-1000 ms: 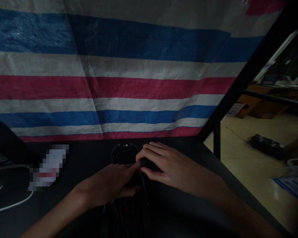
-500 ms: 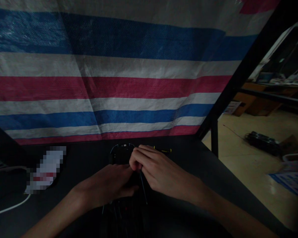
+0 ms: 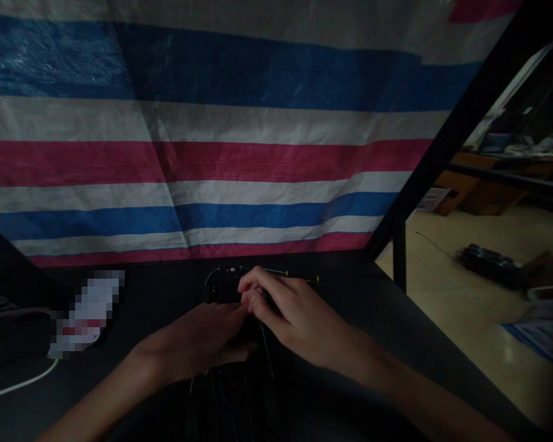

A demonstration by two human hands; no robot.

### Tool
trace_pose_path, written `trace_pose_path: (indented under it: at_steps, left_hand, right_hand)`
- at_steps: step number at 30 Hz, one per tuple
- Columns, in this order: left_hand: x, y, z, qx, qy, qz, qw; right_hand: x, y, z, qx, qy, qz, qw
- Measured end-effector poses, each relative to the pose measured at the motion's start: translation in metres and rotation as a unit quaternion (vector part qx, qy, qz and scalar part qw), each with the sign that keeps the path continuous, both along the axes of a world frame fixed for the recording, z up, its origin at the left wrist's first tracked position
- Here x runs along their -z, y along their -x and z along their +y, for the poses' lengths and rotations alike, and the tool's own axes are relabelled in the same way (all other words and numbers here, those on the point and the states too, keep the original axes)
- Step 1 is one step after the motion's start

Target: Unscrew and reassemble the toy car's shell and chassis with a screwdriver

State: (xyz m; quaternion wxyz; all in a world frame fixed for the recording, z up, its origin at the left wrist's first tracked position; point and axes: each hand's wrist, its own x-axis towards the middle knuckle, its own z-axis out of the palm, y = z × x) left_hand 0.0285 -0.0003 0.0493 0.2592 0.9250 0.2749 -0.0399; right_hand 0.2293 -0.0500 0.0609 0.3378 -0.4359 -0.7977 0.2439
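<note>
The scene is very dim. My left hand (image 3: 202, 344) lies palm down on a small dark device with thin wires (image 3: 228, 285) in the middle of the black table (image 3: 156, 294), fingers curled over it. My right hand (image 3: 280, 310) meets it from the right, fingertips pinched together at the device's near edge; what they pinch is too dark to name. A thin dark rod or wire (image 3: 266, 355) runs down from under the right hand. Beyond the right hand lies a slim tool with yellow marks (image 3: 299, 277).
A blue, white and red striped tarp (image 3: 212, 141) hangs right behind the table. A white cable (image 3: 18, 383) and a small white packet (image 3: 85, 313) lie at the left. A black frame post (image 3: 446, 141) borders the right; past it is open floor with a dark object (image 3: 488, 264).
My right hand has drawn left and curled from a flatter hold into a pinch, uncovering the yellow-marked tool behind it. My left hand has barely moved.
</note>
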Motion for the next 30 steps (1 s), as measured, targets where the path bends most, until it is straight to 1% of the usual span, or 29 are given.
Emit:
trace_pose_path:
  at_steps: [4, 6, 7, 9, 10, 12, 14, 16, 18, 21, 25, 30]
  left_hand:
    - [-0.001, -0.001, 0.0, 0.001, -0.011, 0.034, 0.999]
    - [-0.001, -0.001, 0.0, 0.0, -0.011, 0.025, 1.0]
    - [-0.001, -0.001, 0.0, 0.001, -0.008, 0.016, 1.0]
    - [0.0, 0.0, 0.0, 0.001, -0.002, 0.001, 1.0]
    - [0.001, 0.0, 0.0, 0.0, -0.001, -0.003, 1.0]
    - [0.0, 0.0, 0.0, 0.0, 0.0, -0.008, 1.0]
    - [0.0, 0.0, -0.001, 0.002, 0.001, -0.015, 1.0]
    - [0.0, 0.0, -0.001, 0.008, 0.002, -0.022, 1.0]
    - [0.001, 0.0, 0.0, 0.009, 0.001, -0.022, 1.0]
    - [0.003, 0.001, 0.0, 0.008, -0.001, -0.02, 1.0]
    - [0.004, 0.002, 0.001, 0.009, 0.0, -0.036, 0.999]
    - [0.003, 0.001, 0.0, 0.008, -0.008, -0.019, 1.0]
  right_hand:
    - [0.004, 0.002, 0.006, -0.035, 0.036, 0.076, 0.996]
    - [0.005, 0.003, 0.008, -0.029, 0.024, 0.07, 0.997]
    - [0.005, 0.003, 0.008, -0.015, 0.004, 0.048, 0.999]
    - [0.005, 0.004, 0.008, 0.022, -0.065, -0.033, 0.997]
    - [0.004, 0.004, 0.007, 0.044, -0.104, -0.087, 0.99]
    - [0.004, 0.003, 0.006, 0.081, -0.164, -0.195, 0.964]
    - [0.002, 0.001, 0.004, 0.086, -0.184, -0.264, 0.943]
    - [-0.002, -0.005, 0.002, 0.055, -0.183, -0.278, 0.941]
    - [-0.007, -0.012, 0.0, 0.015, -0.18, -0.255, 0.95]
    - [-0.014, -0.022, -0.002, -0.026, -0.164, -0.215, 0.962]
    - [-0.021, -0.027, -0.006, -0.06, -0.143, -0.203, 0.967]
    - [-0.02, -0.022, -0.009, -0.089, -0.148, -0.21, 0.962]
